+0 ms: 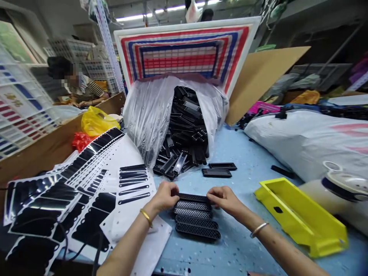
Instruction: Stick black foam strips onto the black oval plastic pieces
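Several black textured strips [197, 226] lie in a stack of rows on the blue table [235, 245]. The farthest black strip [193, 197] is pinched at its left end by my left hand [165, 196] and at its right end by my right hand [224, 197]. Left of my left hand is a white sheet [126, 214] bearing narrow black stickers [133, 180]. Two more black pieces [217, 173] rest on the table beyond my right hand. Behind them, an open clear plastic bag [146, 119] spills many black pieces [186, 122].
A yellow tray [304, 218] stands at the right, beside a white container [330, 188] and a large white sack [293, 138]. Sheets of black stickers [40, 207] overlap at the left. A striped-lined crate [184, 27] stands behind the bag. Another person [86, 90] sits at the far left.
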A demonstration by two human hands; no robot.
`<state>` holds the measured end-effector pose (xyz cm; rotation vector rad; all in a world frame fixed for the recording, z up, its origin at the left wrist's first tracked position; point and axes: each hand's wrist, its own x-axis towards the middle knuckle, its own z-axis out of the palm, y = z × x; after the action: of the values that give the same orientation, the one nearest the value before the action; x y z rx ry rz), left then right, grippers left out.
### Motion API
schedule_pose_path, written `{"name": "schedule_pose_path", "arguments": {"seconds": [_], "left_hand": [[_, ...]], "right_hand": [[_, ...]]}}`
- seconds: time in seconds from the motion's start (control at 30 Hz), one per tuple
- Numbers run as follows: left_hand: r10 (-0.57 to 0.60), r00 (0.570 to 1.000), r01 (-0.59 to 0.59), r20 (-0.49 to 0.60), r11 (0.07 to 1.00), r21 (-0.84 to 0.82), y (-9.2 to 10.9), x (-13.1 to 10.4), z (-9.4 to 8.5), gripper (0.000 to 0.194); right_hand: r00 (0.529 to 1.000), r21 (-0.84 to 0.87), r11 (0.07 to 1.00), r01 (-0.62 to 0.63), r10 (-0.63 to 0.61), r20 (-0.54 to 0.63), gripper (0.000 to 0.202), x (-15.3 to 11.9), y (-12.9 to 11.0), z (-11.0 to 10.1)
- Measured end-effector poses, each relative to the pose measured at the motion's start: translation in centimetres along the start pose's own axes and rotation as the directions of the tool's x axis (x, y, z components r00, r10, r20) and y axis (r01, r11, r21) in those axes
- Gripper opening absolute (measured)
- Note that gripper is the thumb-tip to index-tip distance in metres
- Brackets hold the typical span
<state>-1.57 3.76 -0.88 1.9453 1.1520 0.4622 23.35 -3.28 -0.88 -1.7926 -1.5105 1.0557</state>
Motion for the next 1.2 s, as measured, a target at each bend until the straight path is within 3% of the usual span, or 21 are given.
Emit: {"name": "schedule_pose_path", "arguments": {"seconds": [0.1,0.23,0.43,0.6,0.83,1.07,1.2], "left_hand": [[0.027,0.999,-0.030,-0.040,0.997,-0.072,0.0,-1.1,0.0,0.020],[0.020,0.985,-0.047,-0.173,0.987,-0.155,0.5,-2.5,0.9,0.040],[-0.131,0.940,-0.047,-0.316,0.865,-0.499,0.7,-4.8,4.5,0.052],[-0.179,0.918,-0.047,-0.355,0.837,-0.545,0.6,-5.6,6.0,0.051],[-0.179,0.923,-0.047,-0.342,0.828,-0.559,0.5,-5.8,5.9,0.049],[-0.208,0.909,-0.081,-0.362,0.763,-0.641,-0.4,-5.4,6.3,0.052],[-0.195,0.912,-0.071,-0.362,0.793,-0.605,0.1,-5.4,6.6,0.050]], "right_hand": [[0.998,0.129,0.991,-0.047,0.051,-0.028,0.033,-0.9,0.0,-0.1],[0.982,0.275,0.960,-0.056,0.102,-0.156,0.045,-0.9,0.2,0.1],[0.922,0.431,0.899,0.079,0.099,-0.374,0.069,-1.8,0.1,3.0],[0.874,0.477,0.861,0.175,0.087,-0.477,0.065,-3.1,-0.3,5.5],[0.860,0.546,0.805,0.232,0.092,-0.501,0.052,-3.9,-0.3,5.8],[0.836,0.718,0.639,0.275,0.211,-0.508,0.056,-2.1,0.2,5.5],[0.845,0.778,0.546,0.312,0.214,-0.490,0.055,-1.7,-0.5,6.3]]}}
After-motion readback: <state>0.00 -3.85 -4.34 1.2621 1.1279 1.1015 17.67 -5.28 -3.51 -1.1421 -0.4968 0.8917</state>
